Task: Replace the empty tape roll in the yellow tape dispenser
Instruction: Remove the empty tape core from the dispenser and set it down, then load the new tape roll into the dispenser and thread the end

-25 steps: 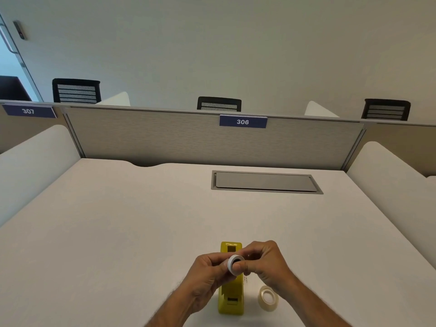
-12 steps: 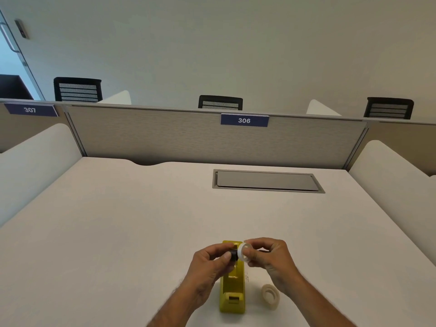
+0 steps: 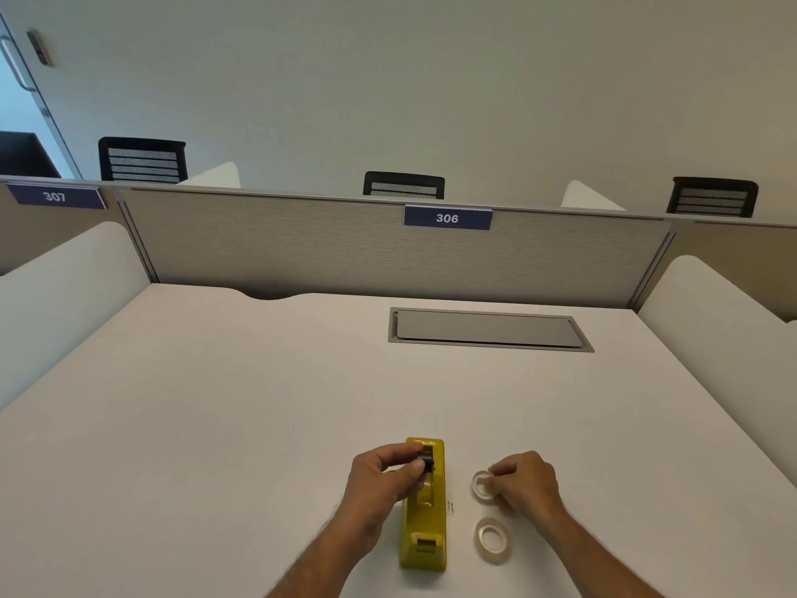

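Wide bare desk [image 3: 215, 425] open from 9 through 12 to 2 o'clock of the yellow dispenser [image 3: 424, 524], nothing standing on it. Flush grey cable hatch [image 3: 489, 329] at 1 o'clock, far back, no bar to a sweep. Blocked at 12 by partition panel [image 3: 345, 252], at 9 and 3 by white side screens [image 3: 64, 287]. Tight at 3 o'clock of dispenser: empty core [image 3: 482, 485] under right hand [image 3: 524, 483], full tape roll [image 3: 491, 539] just nearer, narrow gap between them. Left hand [image 3: 384, 479] crowding dispenser's far end, black hub [image 3: 426, 461] pinched over the slot
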`<act>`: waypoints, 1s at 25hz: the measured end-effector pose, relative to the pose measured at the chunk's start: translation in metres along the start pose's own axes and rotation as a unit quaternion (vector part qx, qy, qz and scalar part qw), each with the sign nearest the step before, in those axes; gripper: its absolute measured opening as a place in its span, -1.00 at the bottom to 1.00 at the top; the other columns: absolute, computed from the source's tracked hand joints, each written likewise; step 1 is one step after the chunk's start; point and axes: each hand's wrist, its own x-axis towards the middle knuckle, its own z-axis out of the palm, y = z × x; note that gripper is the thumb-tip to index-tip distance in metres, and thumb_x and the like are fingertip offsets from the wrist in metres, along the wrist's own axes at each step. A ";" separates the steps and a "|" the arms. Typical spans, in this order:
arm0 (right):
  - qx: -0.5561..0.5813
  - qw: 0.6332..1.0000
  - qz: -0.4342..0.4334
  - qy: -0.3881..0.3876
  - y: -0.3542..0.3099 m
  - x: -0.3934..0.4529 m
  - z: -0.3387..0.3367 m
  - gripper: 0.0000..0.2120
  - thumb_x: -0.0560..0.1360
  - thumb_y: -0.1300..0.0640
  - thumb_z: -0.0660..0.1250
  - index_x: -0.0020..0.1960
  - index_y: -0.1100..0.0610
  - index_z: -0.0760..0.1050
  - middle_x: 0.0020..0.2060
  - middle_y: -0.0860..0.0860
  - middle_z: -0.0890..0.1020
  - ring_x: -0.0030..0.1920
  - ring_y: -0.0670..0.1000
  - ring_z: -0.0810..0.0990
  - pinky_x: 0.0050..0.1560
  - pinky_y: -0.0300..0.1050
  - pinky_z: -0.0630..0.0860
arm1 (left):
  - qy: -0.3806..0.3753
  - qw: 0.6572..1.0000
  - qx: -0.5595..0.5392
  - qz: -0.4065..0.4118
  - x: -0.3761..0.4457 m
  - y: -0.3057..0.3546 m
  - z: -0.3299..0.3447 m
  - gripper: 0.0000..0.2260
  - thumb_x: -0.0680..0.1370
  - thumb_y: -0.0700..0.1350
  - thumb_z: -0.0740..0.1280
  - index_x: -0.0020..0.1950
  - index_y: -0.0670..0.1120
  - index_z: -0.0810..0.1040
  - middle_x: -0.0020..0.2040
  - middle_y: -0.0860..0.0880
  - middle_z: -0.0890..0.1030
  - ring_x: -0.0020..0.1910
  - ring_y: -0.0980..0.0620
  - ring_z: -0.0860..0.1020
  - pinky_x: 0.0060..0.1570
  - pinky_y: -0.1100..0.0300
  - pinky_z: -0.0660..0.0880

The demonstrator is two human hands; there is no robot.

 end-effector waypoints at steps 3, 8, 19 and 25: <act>-0.004 1.000 0.007 -0.008 0.001 0.006 0.001 -0.89 0.27 0.15 0.54 -0.34 -0.05 0.69 -0.42 -0.12 0.70 -0.31 -0.11 0.67 -0.24 -0.22 0.59 | 0.005 1.000 0.007 -0.005 0.000 -0.001 0.002 -0.79 0.49 -0.30 0.45 0.09 -0.10 0.70 0.05 -0.08 0.72 0.00 -0.07 0.71 -0.09 0.14 0.66; -0.048 0.998 -0.036 0.024 -0.002 0.000 -0.003 -0.92 0.36 -0.02 0.52 -0.22 -0.03 0.70 -0.35 -0.11 0.71 -0.34 -0.13 0.65 -0.20 -0.18 0.61 | 0.001 1.000 0.011 -0.009 -0.002 0.000 0.002 -0.80 0.50 -0.30 0.44 0.08 -0.09 0.69 0.04 -0.08 0.73 -0.03 -0.06 0.72 -0.11 0.16 0.65; -0.233 0.956 -0.135 -0.116 -0.007 -0.057 -0.004 -0.43 0.29 -0.20 0.49 0.26 -0.14 0.48 0.16 -0.13 0.53 0.15 -0.07 0.51 0.09 -0.23 0.43 | 0.008 1.000 0.010 -0.013 -0.005 0.000 0.003 -0.80 0.49 -0.28 0.45 0.09 -0.10 0.69 0.03 -0.08 0.73 -0.05 -0.08 0.73 -0.05 0.09 0.67; 0.205 0.966 -0.070 -0.139 -0.024 -0.053 -0.007 -0.56 0.22 0.24 0.65 0.06 0.05 0.66 -0.03 0.06 0.68 -0.12 0.07 0.69 -0.11 0.01 0.69 | 0.000 1.000 0.019 -0.002 -0.009 0.000 0.006 -0.78 0.48 -0.28 0.46 0.11 -0.11 0.69 0.04 -0.09 0.73 -0.04 -0.09 0.72 -0.01 0.07 0.67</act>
